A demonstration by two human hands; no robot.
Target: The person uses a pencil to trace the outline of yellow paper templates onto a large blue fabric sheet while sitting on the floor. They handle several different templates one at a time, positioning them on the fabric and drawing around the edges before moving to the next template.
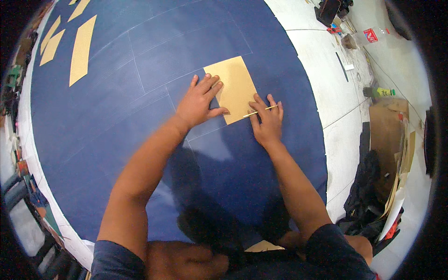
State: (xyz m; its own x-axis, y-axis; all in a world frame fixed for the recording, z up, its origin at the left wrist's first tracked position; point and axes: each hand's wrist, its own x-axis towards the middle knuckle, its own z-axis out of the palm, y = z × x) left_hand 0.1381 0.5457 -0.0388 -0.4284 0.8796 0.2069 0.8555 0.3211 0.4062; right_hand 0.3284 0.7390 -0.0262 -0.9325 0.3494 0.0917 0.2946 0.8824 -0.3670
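A tan rectangular piece of card lies flat on a large dark blue sheet marked with thin pale lines. My left hand is open, fingers spread, resting on the card's left edge with the thumb by its near corner. Between the fingers of my right hand is a thin pale-yellow stick, its left end over the card's near right edge. Those fingers also touch or hover at the card's right side; which, I cannot tell. The stick's kind does not show.
Several long tan card strips lie on the sheet at the far left. White flooring runs along the right, with a clear bottle, a green-capped bottle, cardboard and dark cloth. Assorted clutter lines the left rim.
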